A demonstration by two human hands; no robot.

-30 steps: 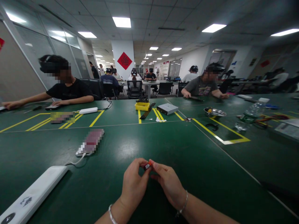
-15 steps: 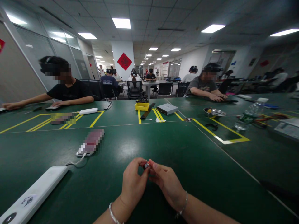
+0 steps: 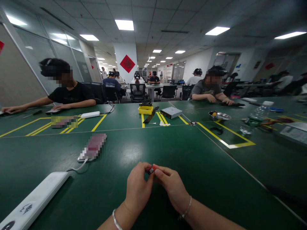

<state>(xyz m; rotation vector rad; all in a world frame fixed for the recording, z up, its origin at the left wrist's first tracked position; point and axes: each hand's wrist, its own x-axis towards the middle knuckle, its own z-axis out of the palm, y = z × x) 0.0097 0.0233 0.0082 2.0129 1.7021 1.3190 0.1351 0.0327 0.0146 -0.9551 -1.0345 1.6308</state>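
Between the fingertips of both hands, just above the green table (image 3: pixel 115 195), is a small red and black piece (image 3: pixel 152 170) with a light, shiny patch. It is too small and too covered by fingers to name its kind. My left hand (image 3: pixel 137 183) pinches its dark end from the left, thumb and forefinger closed. From the right, my right hand (image 3: pixel 171 185) closes thumb and forefinger on the red end. The lower fingers of the right hand are curled and partly hidden.
A white power strip (image 3: pixel 35 198) lies at left, its cable running by a phone (image 3: pixel 93 147). Farther back are a yellow bin (image 3: pixel 145 110), a grey box (image 3: pixel 171 112), a metal bowl (image 3: pixel 219 115) and a plastic bottle (image 3: pixel 257 115). Two people (image 3: pixel 69 92) (image 3: pixel 208 88) sit across the table.
My right thumb and fingers have shifted slightly round the small piece, and its shiny patch shows less. Across the table, the right-hand person's hands have moved apart.
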